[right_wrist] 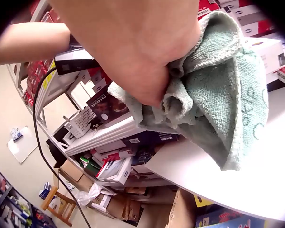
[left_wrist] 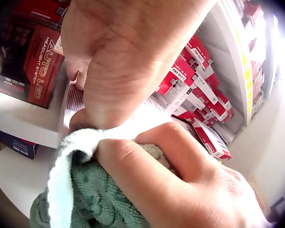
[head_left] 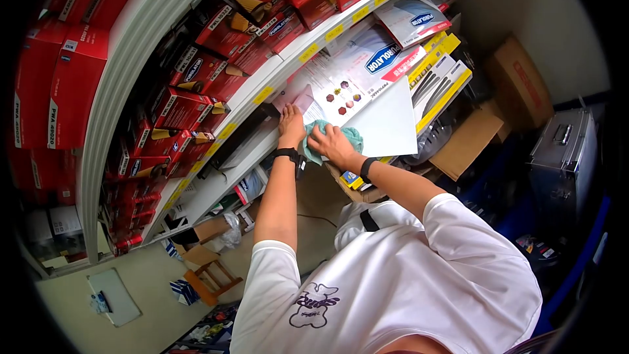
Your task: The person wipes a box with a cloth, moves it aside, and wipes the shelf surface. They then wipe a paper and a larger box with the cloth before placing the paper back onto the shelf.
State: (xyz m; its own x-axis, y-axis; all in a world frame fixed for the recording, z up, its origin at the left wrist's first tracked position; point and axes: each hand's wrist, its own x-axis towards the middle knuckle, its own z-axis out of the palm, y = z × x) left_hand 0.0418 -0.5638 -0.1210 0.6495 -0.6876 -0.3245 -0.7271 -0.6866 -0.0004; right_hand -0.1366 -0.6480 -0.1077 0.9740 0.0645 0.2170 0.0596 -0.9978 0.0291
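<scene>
Keeping the green cloth (right_wrist: 216,95) snug in the right hand (head_left: 334,147), fingers curled round it at the white box's (head_left: 337,95) near edge, should steady pressure, the left hand (head_left: 291,127), fingers seemingly extended, bracing left.

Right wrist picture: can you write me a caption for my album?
A right hand grips a bunched green cloth near a white panel, with boxes behind.

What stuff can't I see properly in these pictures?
Right hand's palm: head view, hidden against the green cloth.
Inside the silver case: head view, lid shut.
Print on the yellow shelf labels: head view, too small.
Rest of the far-left red boxes: head view, cut by the dark edge.
</scene>
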